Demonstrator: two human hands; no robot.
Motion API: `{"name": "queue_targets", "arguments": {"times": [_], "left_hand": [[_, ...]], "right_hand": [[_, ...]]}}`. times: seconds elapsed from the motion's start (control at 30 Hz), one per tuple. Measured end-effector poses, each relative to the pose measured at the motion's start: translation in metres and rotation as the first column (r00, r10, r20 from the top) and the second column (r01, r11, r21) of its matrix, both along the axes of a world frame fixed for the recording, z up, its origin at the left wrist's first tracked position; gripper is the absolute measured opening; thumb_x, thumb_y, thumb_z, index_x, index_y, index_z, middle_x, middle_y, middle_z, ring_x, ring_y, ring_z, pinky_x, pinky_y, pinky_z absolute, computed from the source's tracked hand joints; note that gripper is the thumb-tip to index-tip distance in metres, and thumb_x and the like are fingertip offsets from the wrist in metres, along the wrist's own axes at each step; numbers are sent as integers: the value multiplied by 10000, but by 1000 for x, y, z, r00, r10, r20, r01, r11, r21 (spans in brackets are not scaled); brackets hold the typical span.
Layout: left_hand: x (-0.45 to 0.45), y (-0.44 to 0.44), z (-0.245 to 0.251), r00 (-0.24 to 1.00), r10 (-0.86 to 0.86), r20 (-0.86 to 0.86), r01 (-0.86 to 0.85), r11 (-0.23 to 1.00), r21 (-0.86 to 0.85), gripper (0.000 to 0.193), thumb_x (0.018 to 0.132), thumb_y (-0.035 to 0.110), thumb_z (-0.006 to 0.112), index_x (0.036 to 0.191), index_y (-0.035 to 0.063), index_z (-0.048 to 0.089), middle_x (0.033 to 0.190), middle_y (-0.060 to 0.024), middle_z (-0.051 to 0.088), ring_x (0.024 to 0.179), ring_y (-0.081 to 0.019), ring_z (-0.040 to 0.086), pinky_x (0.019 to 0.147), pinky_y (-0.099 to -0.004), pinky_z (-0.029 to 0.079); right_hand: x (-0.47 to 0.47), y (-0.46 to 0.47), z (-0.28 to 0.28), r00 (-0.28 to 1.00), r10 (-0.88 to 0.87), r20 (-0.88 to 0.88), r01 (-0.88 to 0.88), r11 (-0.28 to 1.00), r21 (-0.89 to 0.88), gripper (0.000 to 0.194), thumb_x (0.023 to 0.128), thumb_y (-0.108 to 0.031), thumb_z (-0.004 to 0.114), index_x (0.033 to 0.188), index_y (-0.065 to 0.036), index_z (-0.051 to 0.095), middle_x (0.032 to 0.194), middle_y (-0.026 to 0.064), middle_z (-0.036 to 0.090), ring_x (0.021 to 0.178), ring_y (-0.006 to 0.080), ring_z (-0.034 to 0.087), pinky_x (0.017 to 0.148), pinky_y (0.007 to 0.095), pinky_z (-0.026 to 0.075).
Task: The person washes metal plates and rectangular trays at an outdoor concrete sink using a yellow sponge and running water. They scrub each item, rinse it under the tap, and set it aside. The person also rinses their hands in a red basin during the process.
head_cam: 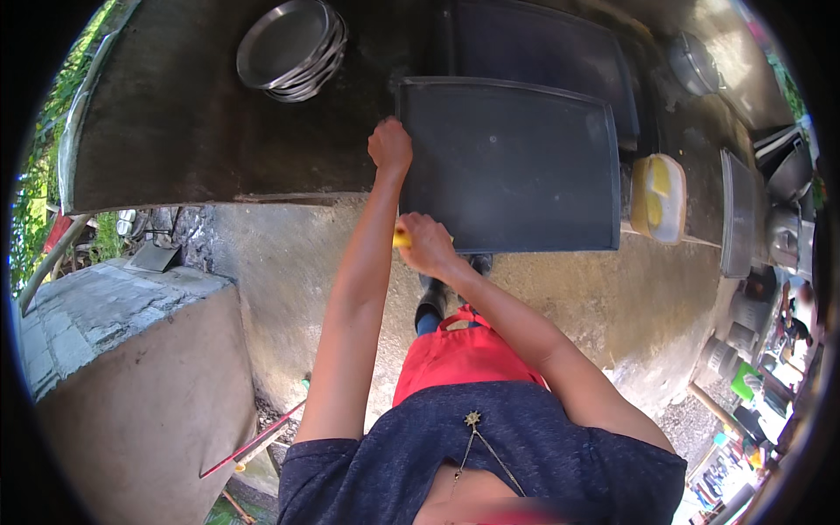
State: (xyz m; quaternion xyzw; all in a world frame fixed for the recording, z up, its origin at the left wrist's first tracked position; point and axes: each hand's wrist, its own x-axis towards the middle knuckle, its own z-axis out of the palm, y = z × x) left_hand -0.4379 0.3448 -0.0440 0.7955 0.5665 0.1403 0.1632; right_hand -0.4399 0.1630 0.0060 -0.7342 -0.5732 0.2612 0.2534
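Observation:
My left hand (390,146) is closed at the left edge of a dark metal baking tray (508,164), gripping its rim. Near the tray's front left corner, my right hand (426,244) is closed around something yellow (401,236), which looks like a piece of sponge or block; the fingers hide most of it. The tray rests on a dark counter and its front edge juts past the counter's edge. To its right stands a plastic tub (679,197) with yellow pieces and a whitish content.
Stacked round metal pans (289,46) stand at the back left. Another dark tray (545,39) lies behind the first. A lidded pot (694,63) is at the back right, with upright trays (738,213) and more pots nearer. A masonry block (144,374) stands at left.

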Motion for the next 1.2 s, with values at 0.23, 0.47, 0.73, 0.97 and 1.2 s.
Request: {"name": "queue_targets", "arguments": {"times": [0.23,0.47,0.73,0.97,1.2], "left_hand": [[5,-11,-7,995,12,101,-19,997,75,160,886,171,479,874,31,557,885,-154,600,806,-383,607,673,-466,495],[10,-14,-11,998,60,36,-63,994,91,146,896,174,468,908,53,548,944,-126,576,780,-348,622,646,-443,511],[15,-15,-9,996,80,31,-83,992,97,141,894,161,459,943,51,534,1002,-141,553,846,-349,609,685,-448,503],[18,-10,-1,996,90,-4,-90,996,5,178,890,135,451,1036,67,525,1053,-133,532,906,-361,584,716,-448,494],[40,-114,7,953,-255,-163,287,930,228,544,866,351,506,1360,188,346,1400,-83,306,1327,-378,193,1019,-598,195]], "right_hand": [[11,-26,-8,945,320,-70,-326,898,-295,266,644,-24,623,897,-67,552,890,105,621,897,313,565,761,401,455],[28,-15,-13,906,390,-162,-398,917,-17,215,636,-84,680,831,-53,597,832,127,633,844,314,602,731,412,478],[9,-33,-23,939,300,-167,-298,954,34,321,638,-201,721,922,-114,600,894,58,628,895,248,580,766,387,441],[165,-169,-5,960,43,276,-9,992,-124,191,656,-49,628,820,-147,639,795,9,586,822,218,561,702,381,409],[219,-207,-24,953,167,254,-142,983,-113,207,692,-31,581,871,-129,616,871,-1,568,876,208,541,767,369,396]]}}
